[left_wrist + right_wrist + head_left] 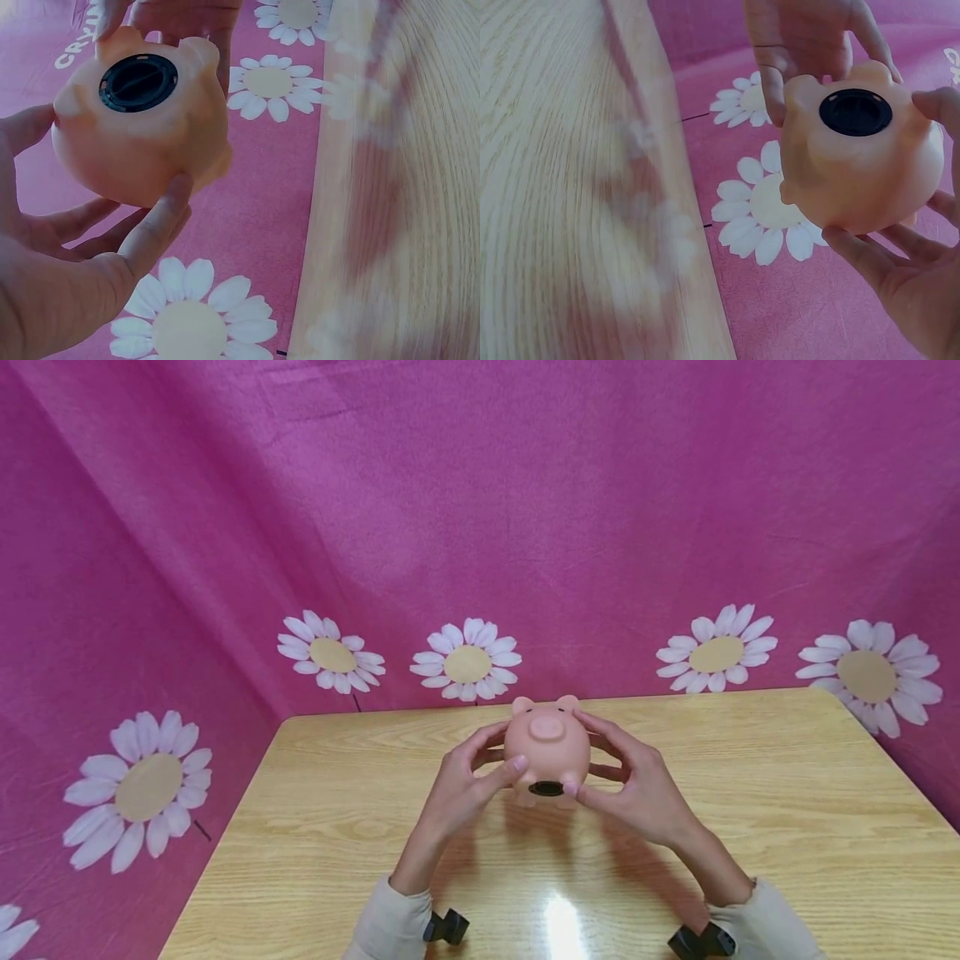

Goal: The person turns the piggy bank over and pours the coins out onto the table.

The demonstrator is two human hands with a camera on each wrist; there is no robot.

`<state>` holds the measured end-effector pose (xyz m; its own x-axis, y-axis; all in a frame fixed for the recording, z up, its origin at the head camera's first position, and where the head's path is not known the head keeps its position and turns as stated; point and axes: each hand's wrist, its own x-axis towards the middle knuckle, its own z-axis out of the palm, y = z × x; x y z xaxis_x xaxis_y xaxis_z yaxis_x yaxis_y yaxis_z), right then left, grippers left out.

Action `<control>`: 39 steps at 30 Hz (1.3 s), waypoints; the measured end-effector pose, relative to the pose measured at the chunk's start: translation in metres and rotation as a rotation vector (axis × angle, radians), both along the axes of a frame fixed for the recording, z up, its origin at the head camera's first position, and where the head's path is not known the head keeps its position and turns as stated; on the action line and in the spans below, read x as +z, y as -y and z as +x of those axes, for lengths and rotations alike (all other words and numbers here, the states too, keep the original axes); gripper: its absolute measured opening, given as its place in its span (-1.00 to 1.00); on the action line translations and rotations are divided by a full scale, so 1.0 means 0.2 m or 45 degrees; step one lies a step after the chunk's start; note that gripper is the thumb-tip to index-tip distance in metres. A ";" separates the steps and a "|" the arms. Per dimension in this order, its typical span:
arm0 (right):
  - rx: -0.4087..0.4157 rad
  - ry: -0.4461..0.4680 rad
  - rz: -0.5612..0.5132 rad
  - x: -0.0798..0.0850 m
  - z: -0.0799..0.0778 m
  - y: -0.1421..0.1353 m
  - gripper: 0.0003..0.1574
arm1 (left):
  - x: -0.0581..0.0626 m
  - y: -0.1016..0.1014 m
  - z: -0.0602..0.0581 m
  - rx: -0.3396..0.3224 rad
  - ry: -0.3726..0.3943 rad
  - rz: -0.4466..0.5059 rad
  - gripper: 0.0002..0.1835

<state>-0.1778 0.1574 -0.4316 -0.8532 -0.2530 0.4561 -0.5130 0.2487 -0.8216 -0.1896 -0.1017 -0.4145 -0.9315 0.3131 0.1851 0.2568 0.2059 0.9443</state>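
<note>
While your left hand (471,782) and right hand (643,787) hold the pink pig (551,756) from either side, fingers curled round its flanks, it sits directly between them, apparently raised off the wooden surface (337,827). It is tipped back so that the black plug (546,788) in its underside faces you.

Your likeliest trouble is a slip: the body is round and looks smooth, and you have it mainly by the fingertips, with gaps showing between palms and pig. If one of your hands eases off before the other, the pig could roll toward the slacker side and drop onto the surface below your hands. Uneven pressure might also twist it, turning the snout (547,728) down.

Your right thumb (572,788) lies just beside the plug; should it slide inward, it could press on the rim, and a loose plug might shift. Whether anything is inside you cannot tell from here, but loose contents would move the weight as you tilt, so your grip ought to stay balanced.
</note>
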 end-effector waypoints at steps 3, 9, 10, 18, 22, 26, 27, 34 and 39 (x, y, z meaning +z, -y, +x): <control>-0.012 0.037 -0.025 0.00 0.00 0.00 -0.01 | 0.01 -0.01 0.01 0.030 -0.062 -0.011 -0.36; -0.028 0.098 -0.055 0.00 0.01 0.00 -0.06 | 0.01 -0.03 0.03 0.035 -0.150 0.056 -0.36; -0.033 0.103 -0.056 0.01 0.01 0.00 -0.07 | 0.01 -0.03 0.03 0.027 -0.160 0.073 -0.35; -0.067 0.213 -0.092 0.03 0.02 0.00 -0.29 | 0.01 -0.07 0.05 0.002 -0.263 0.093 -0.22; -0.037 0.293 -0.126 0.05 0.03 0.00 -0.30 | 0.01 -0.07 0.04 -0.003 -0.252 0.105 -0.22; -0.029 0.319 -0.109 0.06 0.03 0.00 -0.30 | -0.01 -0.06 0.04 -0.023 -0.215 0.130 -0.23; -0.027 0.323 -0.106 0.06 0.03 0.00 -0.30 | -0.01 -0.06 0.04 -0.029 -0.212 0.136 -0.23; -0.050 0.342 -0.063 0.07 0.03 0.00 -0.31 | -0.02 -0.06 0.03 -0.028 -0.190 0.136 -0.26; -0.055 0.321 -0.025 0.07 0.04 0.00 -0.31 | -0.01 -0.07 0.04 0.031 -0.160 0.120 -0.31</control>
<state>-0.1697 0.1567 -0.4172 -0.9505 -0.2070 0.2319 -0.2804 0.2490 -0.9270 -0.1824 -0.0883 -0.4163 -0.9062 0.2665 0.3282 0.3703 0.1257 0.9204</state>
